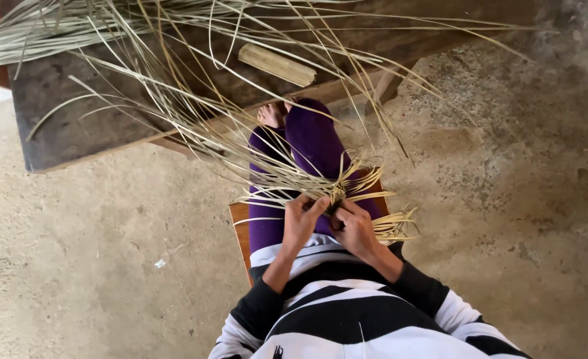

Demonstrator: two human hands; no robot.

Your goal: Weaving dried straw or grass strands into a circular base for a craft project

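Both hands (327,223) pinch woven straw knot (337,194) between them

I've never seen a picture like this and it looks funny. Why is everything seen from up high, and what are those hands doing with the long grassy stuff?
The camera sits on a person's head and looks down, so you see their own lap. The left hand and right hand pinch a bundle of long dry straw strips over purple legs. The person sits on a small wooden stool on a rough floor. More strips fan out across a dark wooden bench, where a pale short stick lies.
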